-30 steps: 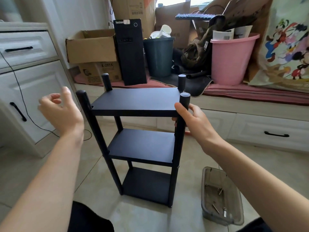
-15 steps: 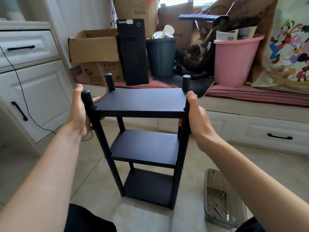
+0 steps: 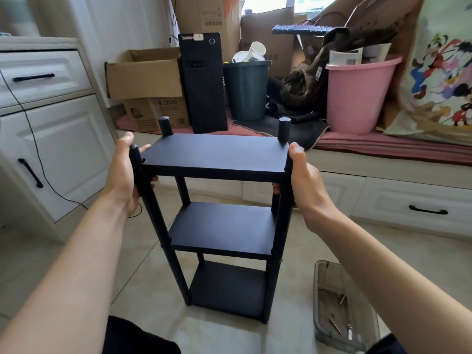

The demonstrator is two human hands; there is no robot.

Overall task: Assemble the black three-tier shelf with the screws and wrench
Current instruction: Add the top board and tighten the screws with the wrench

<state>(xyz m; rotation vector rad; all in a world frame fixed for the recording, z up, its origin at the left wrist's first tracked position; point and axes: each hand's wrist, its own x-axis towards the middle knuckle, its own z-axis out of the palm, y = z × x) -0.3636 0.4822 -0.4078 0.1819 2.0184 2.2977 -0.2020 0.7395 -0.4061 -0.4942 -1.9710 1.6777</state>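
The black three-tier shelf [image 3: 217,159] stands upright on the tiled floor in front of me, with three boards fixed between black round posts. My left hand [image 3: 122,175] grips the near left post at the top tier, fingers curled behind it. My right hand [image 3: 304,180] grips the near right post at the same height, thumb on top. A clear grey plastic tray [image 3: 332,325] at the lower right holds a few loose screws [image 3: 341,300].
White cabinets with black handles [image 3: 30,172] stand at the left, and white drawers [image 3: 398,203] run under a bench at the right. On the bench sit cardboard boxes [image 3: 143,72], a black computer tower [image 3: 204,85], a dark bin [image 3: 246,88] and a pink bucket [image 3: 357,95].
A second ago my left hand hung open beside the shelf; it now grips the near left post. My right hand has shifted its hold on the near right post.
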